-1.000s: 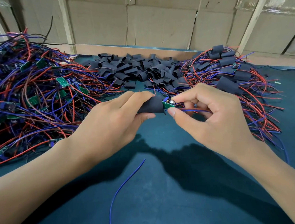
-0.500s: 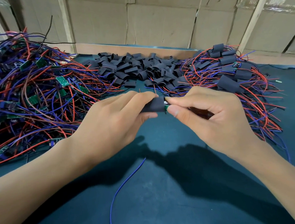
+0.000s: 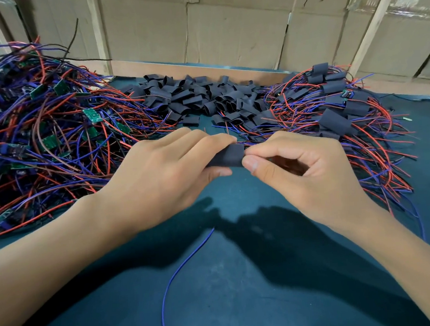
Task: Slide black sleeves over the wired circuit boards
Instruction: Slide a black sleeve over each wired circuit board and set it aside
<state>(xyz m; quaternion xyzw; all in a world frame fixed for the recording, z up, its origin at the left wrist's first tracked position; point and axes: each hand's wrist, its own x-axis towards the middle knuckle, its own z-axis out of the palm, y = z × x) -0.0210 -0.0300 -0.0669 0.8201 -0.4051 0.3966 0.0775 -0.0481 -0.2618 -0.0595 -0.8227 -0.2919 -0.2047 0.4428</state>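
1. Here the left hand (image 3: 158,177) grips a black sleeve (image 3: 230,156) between thumb and fingers, above the middle of the desk (image 3: 281,273); the right hand (image 3: 310,173) pinches at the sleeve's right end, thumb and forefinger closed on what is probably the board or its wires, though the board itself is hidden.
2. The sleeve looks light, soft and flattened, likely to collapse if squeezed hard; holding its flat faces lightly near the mouth should keep it open.
3. The board inside is probably stiff and small, its solder joints fragile, so pushing on the board's edge seems safer than tugging the thin wires.
4. Bare boards with red and blue wires (image 3: 47,140) are heaped at the desk's left edge, loose sleeves (image 3: 198,97) along the far edge, and sleeved boards (image 3: 334,117) towards the far right corner.
5. A loose blue wire (image 3: 181,266) trails to the near edge.
6. No brand, label or legible writing shows; marks on the cardboard wall (image 3: 224,28) are too small to read.
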